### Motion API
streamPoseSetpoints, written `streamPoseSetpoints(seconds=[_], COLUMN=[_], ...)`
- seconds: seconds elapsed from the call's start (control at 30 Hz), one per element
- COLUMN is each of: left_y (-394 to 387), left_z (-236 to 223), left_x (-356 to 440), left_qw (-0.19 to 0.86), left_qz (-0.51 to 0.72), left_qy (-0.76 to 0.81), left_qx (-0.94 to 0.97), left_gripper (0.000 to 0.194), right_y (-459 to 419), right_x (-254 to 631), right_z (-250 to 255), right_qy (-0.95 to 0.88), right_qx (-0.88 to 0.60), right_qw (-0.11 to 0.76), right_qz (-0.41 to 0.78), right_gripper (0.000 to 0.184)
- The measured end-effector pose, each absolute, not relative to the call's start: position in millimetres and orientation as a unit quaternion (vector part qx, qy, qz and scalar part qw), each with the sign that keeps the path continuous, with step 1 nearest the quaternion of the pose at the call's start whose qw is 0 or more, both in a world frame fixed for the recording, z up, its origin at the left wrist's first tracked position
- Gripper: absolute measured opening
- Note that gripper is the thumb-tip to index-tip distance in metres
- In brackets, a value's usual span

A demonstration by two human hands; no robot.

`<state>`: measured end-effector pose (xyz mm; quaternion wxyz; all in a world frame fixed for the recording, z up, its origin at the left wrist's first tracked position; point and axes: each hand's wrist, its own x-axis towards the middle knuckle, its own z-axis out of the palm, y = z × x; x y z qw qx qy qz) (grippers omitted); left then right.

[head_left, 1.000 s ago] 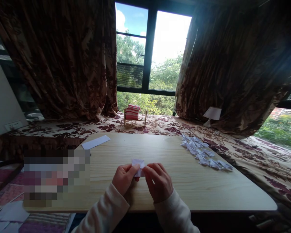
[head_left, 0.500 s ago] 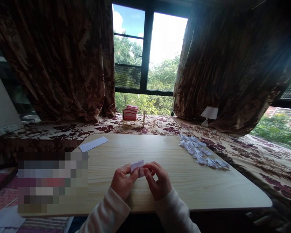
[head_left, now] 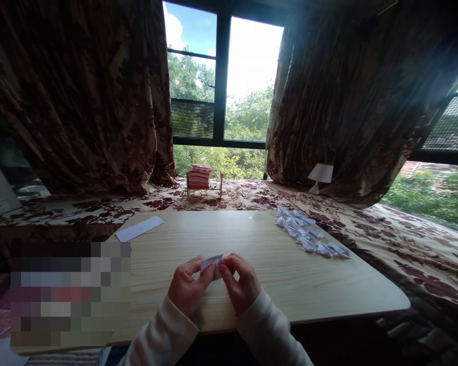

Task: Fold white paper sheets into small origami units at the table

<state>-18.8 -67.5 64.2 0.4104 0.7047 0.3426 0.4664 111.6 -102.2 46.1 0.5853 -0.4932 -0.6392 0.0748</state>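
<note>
A small piece of folded white paper (head_left: 210,262) is held up just above the table, near its front edge. My left hand (head_left: 186,285) grips it from the left, with the thumb pressed across its face. At the paper's right edge, the thumb and fingertips of my right hand (head_left: 241,285) pinch together and hide that end. The paper's upper right corner comes to a slanted point. Several small folded paper pieces (head_left: 301,233) lie in overlapping rows at the table's right side. A flat strip of white paper (head_left: 139,229) rests at the far left.
The light wooden table (head_left: 168,305) has a blurred-out patch (head_left: 70,295) over its left end. Beyond it, a patterned ledge carries a little rack (head_left: 204,192) with stacked red-and-white cloths (head_left: 199,176) and a small white lamp (head_left: 321,174). Dark curtains (head_left: 80,101) flank the window.
My right fingers have closed in on the paper's right edge, and its upper corner looks more pointed. The whole view has shifted, so the table and hands appear farther left.
</note>
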Motion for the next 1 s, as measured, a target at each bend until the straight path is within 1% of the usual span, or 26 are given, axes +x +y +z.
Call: streamPoseSetpoints(seconds=[0.13,0.27,0.53,0.7,0.73,0.77,0.87,0.93,1.0], left_y=[-63.3,-59.7,-61.4,-63.2,-62.4,-61.3,-57.3,-55.5,-54.8], left_z=[60.3,56.7,57.6,58.6,58.5,58.3,57.4,56.9,56.5], left_x=[-20.6,-20.6,-17.5,-18.7,-19.6,-20.7,-24.0,-25.1,-24.9], left_qw=[0.432,0.463,0.528,0.553,0.552,0.551,0.554,0.559,0.567], left_qz=[0.485,0.487,0.45,0.445,0.452,0.46,0.482,0.49,0.495], left_qy=[0.359,0.349,0.313,0.313,0.319,0.325,0.344,0.349,0.351], left_qx=[0.67,0.653,0.648,0.631,0.624,0.615,0.586,0.57,0.557], left_gripper=[0.026,0.026,0.017,0.023,0.024,0.024,0.027,0.029,0.03], right_y=[-98.6,-98.5,-101.2,-100.6,-101.3,-102.1,-103.6,-102.9,-101.1], right_x=[115.3,115.8,113.4,115.1,114.6,113.7,110.4,108.6,107.8], right_z=[45.3,45.5,48.6,46.2,45.5,44.6,41.7,40.2,39.6], right_qy=[-0.602,-0.616,-0.61,-0.63,-0.631,-0.634,-0.664,-0.686,-0.691], right_qx=[-0.51,-0.502,-0.471,-0.45,-0.447,-0.441,-0.419,-0.405,-0.402], right_qw=[0.605,0.587,0.634,0.629,0.63,0.63,0.611,0.597,0.595], right_qz=[0.106,0.155,0.063,0.069,0.076,0.085,0.103,0.094,0.083], right_gripper=[0.024,0.022,0.011,0.01,0.012,0.019,0.044,0.047,0.042])
